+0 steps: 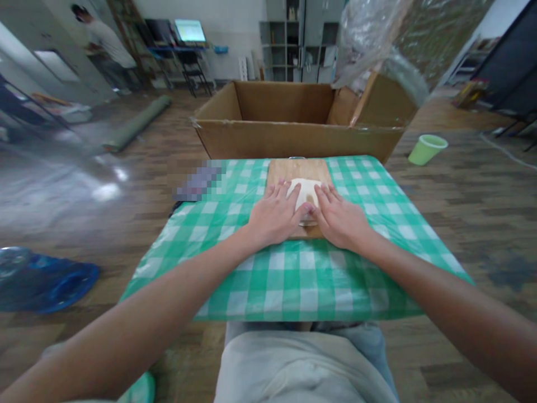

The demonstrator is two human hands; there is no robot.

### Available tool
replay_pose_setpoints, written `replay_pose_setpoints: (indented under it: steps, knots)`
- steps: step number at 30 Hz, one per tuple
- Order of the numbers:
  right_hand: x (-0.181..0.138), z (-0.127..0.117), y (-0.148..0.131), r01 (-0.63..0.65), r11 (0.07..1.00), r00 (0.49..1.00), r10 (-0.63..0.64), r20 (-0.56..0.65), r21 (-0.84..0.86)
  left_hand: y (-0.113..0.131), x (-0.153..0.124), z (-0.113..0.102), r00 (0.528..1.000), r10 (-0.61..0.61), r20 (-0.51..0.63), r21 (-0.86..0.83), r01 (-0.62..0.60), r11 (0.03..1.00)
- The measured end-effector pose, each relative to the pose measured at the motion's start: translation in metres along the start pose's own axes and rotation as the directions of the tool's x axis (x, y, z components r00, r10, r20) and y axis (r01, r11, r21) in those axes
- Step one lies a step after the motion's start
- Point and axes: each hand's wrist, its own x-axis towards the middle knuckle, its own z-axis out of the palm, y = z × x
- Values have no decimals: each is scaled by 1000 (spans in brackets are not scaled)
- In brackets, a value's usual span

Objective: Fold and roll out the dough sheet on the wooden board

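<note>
Left hand (274,217) lies palm-down, fingers straight and unclenched, gripping nothing, with thumb and fingertips resting on the left side of the pale slab (307,193). The slab lies on the wooden board (298,169), which sits at the middle of the table's (293,282) far edge, an open cardboard box (293,137) just beyond it. Right hand (340,222) likewise lies flat and unclenched on the slab's right side.

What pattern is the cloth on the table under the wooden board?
The tablecloth is green and white check, seen best in the head view.
</note>
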Motion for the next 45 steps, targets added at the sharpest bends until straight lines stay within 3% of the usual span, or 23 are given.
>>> replay_pose_setpoints:
  steps: [6,10,14,17,20,24,27,29,32,34,37,39,41,45]
  knots:
    - [-8,-2,-3,-3,1000,1000,3,-5,-7,-2,-8,2,999,34,-7,-42,-34,999]
    - [-3,-5,14,140,989,989,-141,34,48,-27,23,-11,984,151,92,-208,-129,970]
    - [-13,-6,33,221,971,975,-217,-47,93,-53,67,-26,987,-25,157,-324,75,943]
    - [-33,-7,47,188,981,980,-183,-84,53,-63,90,-24,976,-31,217,-277,91,957]
    - [-57,-12,67,120,993,992,-119,-44,5,-65,108,-12,961,-17,276,-227,82,970]
    - [-79,-23,96,-129,988,991,132,-33,84,-60,132,0,934,-48,354,-187,121,975]
    - [-75,-29,105,-329,898,932,358,-51,294,-56,145,1,889,-77,451,-160,165,973]
    - [-63,-31,101,-409,756,889,457,34,512,-54,148,-1,887,-52,458,-201,161,966]
    - [-40,-28,86,-450,530,868,451,210,719,-50,142,-9,918,7,397,-295,120,948]
    - [-23,-22,73,-439,462,876,410,254,771,-47,132,-15,942,42,334,-336,77,939]
    - [0,-10,58,-409,364,894,343,288,837,-46,111,-24,992,70,109,-437,-15,900]
    - [10,-3,51,-402,292,901,294,319,868,-48,98,-28,999,0,-46,-501,-23,865]
    - [17,1,47,-408,249,900,269,342,878,-53,87,-28,986,-136,-100,-568,55,821]
    - [30,0,49,-387,203,903,282,324,900,-61,64,-16,929,-368,44,-754,273,598]
